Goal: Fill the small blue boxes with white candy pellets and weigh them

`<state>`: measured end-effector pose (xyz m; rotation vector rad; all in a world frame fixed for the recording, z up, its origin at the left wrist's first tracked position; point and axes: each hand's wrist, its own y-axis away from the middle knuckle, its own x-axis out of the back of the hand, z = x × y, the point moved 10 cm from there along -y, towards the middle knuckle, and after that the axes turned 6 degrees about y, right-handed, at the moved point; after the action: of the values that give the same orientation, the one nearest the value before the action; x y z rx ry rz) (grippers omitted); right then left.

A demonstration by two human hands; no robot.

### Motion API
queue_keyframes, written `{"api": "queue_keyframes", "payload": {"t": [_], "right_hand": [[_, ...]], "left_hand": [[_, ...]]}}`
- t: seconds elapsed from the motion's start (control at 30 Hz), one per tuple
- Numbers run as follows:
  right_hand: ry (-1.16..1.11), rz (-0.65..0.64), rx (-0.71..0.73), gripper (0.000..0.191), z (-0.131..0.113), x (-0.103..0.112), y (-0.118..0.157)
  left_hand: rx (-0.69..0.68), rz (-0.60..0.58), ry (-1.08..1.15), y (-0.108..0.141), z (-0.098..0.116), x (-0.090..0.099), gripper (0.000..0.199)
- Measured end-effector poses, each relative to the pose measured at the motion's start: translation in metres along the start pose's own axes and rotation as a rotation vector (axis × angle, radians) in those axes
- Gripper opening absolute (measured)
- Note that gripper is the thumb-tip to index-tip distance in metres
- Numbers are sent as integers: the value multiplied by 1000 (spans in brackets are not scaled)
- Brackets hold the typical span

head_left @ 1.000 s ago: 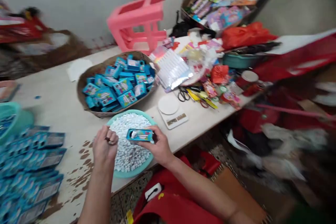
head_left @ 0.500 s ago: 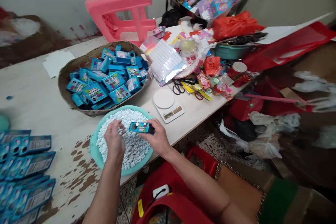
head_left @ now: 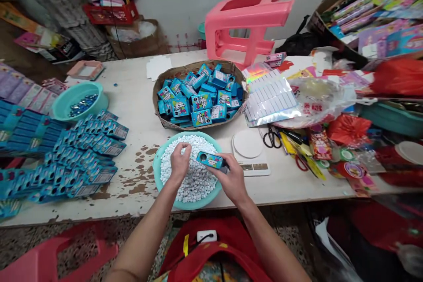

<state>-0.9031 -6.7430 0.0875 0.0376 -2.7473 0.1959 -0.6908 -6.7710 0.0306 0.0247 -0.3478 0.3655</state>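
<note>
A turquoise basin full of small white pieces stands near the table's front edge. Above its right side, my right hand grips one end of a small blue box with a round dark hole in its face. Over the basin's left part is my left hand, its fingers bent and pressed together; whatever they hold, if anything, is too small to make out. Behind the basin, a cut-down carton holds many blue boxes. A white scale sits right of the basin.
Rows of blue boxes and a smaller turquoise basin stand at left. A pink stool rests on the table behind. Black scissors, silvery sheets and wrappers clutter the right side. A red cloth covers my lap.
The view has swung left, bringing more of the left side in. My left hand's fingers have closed together. White pieces seen on the box before no longer show there; its hole is visible.
</note>
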Motion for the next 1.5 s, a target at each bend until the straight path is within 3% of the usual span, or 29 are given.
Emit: {"api": "queue_keyframes", "payload": {"t": [0.1,0.2,0.3,0.37,0.5,0.63,0.73,0.83,1.0,1.27,1.5], "right_hand": [[-135,-45,-42,32,16,18,3],[-95,-93,-47,32,30,32,-5],[-43,-139,-27,30,38,41,-20],[-29,-168,-13,30,40,43,-29],[19,-235,35,28,34,34,-41],[62,-323,112,27,17,6,-40],[94,-338,162,28,3,-16,-36],[114,-337,193,29,-9,-36,-31],[106,-338,182,29,-19,-53,-28],[128,-289,130,29,-20,-51,-30],[80,-247,122,31,-23,-39,-31]], "left_hand": [[-104,-114,-390,7,1,-19,27],[-161,-167,-732,15,0,-42,39],[-189,-177,-884,15,-4,-57,34],[-180,-149,-875,12,-9,-56,30],[-94,10,-594,7,-14,-33,24],[194,310,73,13,-22,6,29],[394,397,686,19,-15,8,30],[423,379,1006,17,14,5,26],[349,403,1090,9,30,14,20],[249,375,953,3,36,14,34],[191,373,914,6,49,11,31]]}}
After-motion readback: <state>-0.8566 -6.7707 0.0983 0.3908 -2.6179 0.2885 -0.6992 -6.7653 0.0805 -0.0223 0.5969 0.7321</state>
